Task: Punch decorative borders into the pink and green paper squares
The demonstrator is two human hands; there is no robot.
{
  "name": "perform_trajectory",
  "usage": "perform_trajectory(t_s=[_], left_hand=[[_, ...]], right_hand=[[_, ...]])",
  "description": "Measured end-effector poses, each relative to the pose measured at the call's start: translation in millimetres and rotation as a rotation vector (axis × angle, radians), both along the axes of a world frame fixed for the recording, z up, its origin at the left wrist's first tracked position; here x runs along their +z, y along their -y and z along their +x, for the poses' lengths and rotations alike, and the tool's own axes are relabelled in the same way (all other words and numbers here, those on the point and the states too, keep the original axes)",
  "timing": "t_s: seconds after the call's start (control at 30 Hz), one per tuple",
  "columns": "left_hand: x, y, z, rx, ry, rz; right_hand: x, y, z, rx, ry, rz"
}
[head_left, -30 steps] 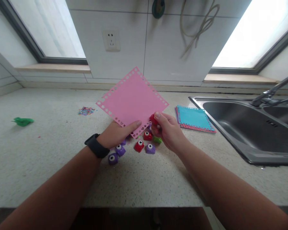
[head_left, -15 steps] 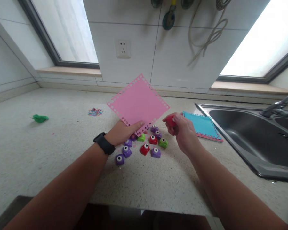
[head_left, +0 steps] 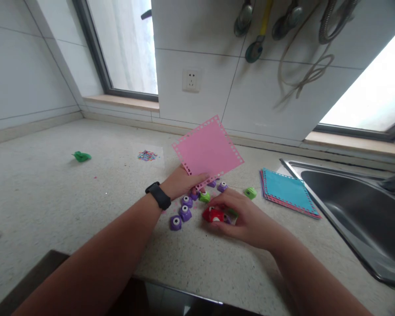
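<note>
My left hand (head_left: 184,182), with a black watch on its wrist, pinches the lower corner of a pink paper sheet (head_left: 208,149) between thumb and fingers. Small cut-out shapes run along the sheet's edges, and it is held tilted above the counter. Low over the counter, my right hand (head_left: 242,215) has its thumb and fingers around a red craft punch (head_left: 216,215); another red punch lies against it, partly covered. Purple punches (head_left: 185,213) and a green punch (head_left: 204,196) lie beneath and beside the sheet. The right hand partly hides more punches.
Stacked punched sheets, a blue sheet (head_left: 288,188) on top, lie beside the metal sink (head_left: 345,210). Colourful paper bits (head_left: 147,155) are heaped at the back left, near a crumpled green item (head_left: 81,156). Another green punch (head_left: 250,192) sits right of the cluster.
My right hand has come down and left, bringing the red punch from the air to the other punches. The left hand still holds the pink sheet. The view has shifted.
</note>
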State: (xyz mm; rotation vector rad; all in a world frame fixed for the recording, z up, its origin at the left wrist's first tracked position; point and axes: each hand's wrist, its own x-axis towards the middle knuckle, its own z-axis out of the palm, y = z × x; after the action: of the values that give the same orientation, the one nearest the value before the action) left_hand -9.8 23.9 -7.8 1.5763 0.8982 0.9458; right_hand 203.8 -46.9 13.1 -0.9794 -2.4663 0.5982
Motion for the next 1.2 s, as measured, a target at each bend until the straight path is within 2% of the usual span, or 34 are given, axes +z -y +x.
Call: perform_trajectory(t_s=[0.1, 0.3, 0.57, 0.73, 0.9, 1.03, 1.2], left_hand=[[-0.4, -1.5, -0.2, -0.023, 0.012, 0.028], [-0.2, -3.0, -0.8, -0.037, 0.027, 0.07], [-0.1, -1.4, -0.7, -0.019, 0.009, -0.009], [-1.2, -2.2, -0.5, -0.028, 0.007, -0.023], [-7.3, -6.0, -0.2, -0.039, 0.048, -0.032], [-9.9, -7.8, 0.6, -0.022, 0.054, -0.039], [-9.2, -9.3, 0.2, 0.024, 0.149, -0.053]], right_hand=[[0.3, 4.5, -7.0, 0.022, 0.052, 0.001], [-1.8, 11.7, -19.9, 0.161, 0.131, 0.034], [-13.2, 5.9, -22.1, 0.166, 0.166, 0.097], [-19.6, 2.0, -26.1, 0.095, 0.112, 0.141], [-14.6, -2.1, -17.9, 0.004, 0.061, 0.193], [-10.4, -11.4, 2.4, -0.172, -0.009, 0.263], [-16.3, -28.7, 22.0, -0.428, -0.049, 0.307]])
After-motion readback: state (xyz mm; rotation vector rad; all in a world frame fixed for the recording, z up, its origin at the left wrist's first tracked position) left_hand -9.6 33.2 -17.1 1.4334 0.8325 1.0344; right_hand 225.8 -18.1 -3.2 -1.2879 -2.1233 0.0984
